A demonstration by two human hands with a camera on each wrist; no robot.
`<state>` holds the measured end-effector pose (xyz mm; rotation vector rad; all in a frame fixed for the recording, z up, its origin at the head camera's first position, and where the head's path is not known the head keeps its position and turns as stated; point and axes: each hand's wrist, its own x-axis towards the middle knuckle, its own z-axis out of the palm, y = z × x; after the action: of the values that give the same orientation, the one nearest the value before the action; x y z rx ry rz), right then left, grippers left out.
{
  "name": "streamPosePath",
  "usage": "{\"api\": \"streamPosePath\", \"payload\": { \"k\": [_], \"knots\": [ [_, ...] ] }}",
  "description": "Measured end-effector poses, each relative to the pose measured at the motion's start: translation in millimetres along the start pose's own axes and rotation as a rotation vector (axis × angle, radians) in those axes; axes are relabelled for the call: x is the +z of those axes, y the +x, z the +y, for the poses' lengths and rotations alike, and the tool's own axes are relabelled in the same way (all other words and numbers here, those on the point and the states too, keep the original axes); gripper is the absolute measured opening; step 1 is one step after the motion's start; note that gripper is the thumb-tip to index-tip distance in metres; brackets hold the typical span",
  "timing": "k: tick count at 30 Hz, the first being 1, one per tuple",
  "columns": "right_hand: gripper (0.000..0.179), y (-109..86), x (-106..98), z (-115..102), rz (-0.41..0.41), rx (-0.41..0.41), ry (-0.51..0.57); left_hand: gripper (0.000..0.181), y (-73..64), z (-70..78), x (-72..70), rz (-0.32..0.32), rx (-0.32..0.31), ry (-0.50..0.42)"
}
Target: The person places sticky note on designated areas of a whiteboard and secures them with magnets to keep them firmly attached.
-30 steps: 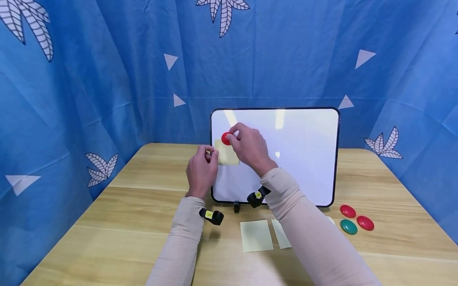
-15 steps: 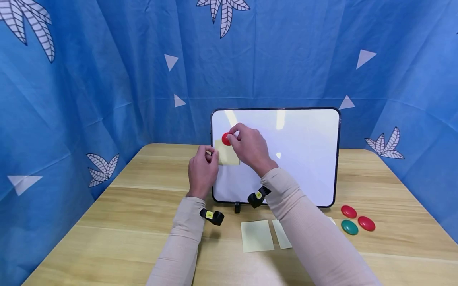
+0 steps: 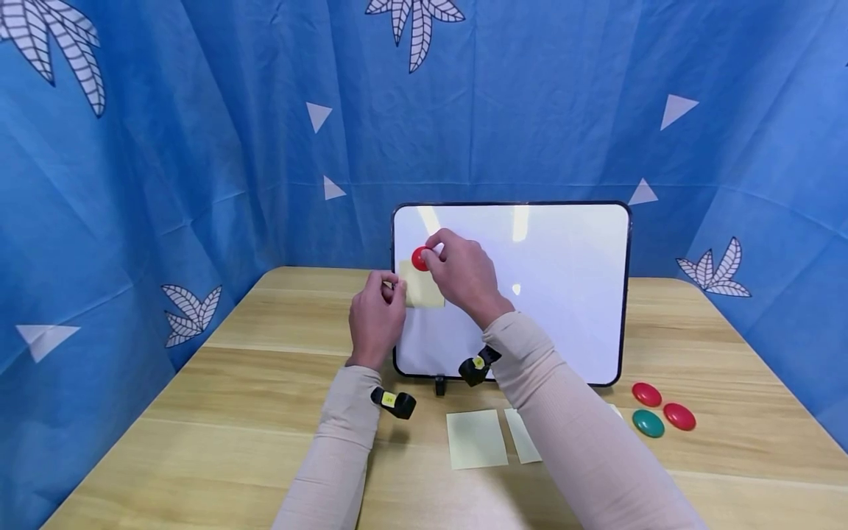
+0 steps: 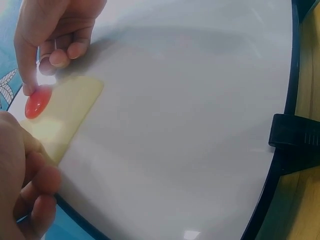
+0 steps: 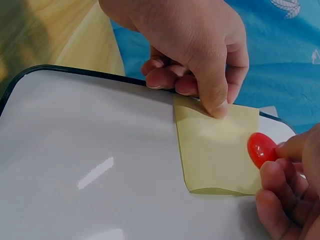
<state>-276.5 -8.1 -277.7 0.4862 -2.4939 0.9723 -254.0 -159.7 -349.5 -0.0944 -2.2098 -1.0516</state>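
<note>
A whiteboard stands on the wooden table, in front of a blue curtain. Flat against the board's upper left part is a yellow note. At the board's left rim, the left hand pinches the note's edge, its thumb on the paper's face and the other fingers curled. The right hand, reaching across the board's front, grips a red disc between thumb and forefinger, over the note's top edge. Before the board lie a pale note and, beside it, a second note, partly hidden by the right sleeve. Near the board's lower right corner rest two red discs and a green disc.
</note>
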Motion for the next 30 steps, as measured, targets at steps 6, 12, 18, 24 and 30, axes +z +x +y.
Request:
{"api": "streamPosePath", "payload": {
  "k": [6,12,18,24,30],
  "knots": [
    [0.025,-2.3,-0.9,0.7,0.003,0.006,0.016,0.019,-1.0,-0.6,0.0,0.011,0.010,0.008],
    [0.027,-6.8,-3.8,1.8,0.019,0.009,0.018,0.022,-1.4,-0.6,-0.2,0.006,-0.002,0.014],
    [0.025,-11.0,-8.5,3.3,0.036,-0.012,0.020,0.020,-1.0,-1.3,-0.5,0.019,-0.002,0.013],
    [0.019,-18.2,-13.7,11.0,0.067,-0.038,0.005,0.014,-1.3,-0.2,0.4,0.045,0.025,-0.007],
    [0.018,-30.0,-19.9,19.9,0.083,-0.045,0.011,0.012,-4.8,7.9,1.7,0.034,0.078,-0.040]
  ]
}}
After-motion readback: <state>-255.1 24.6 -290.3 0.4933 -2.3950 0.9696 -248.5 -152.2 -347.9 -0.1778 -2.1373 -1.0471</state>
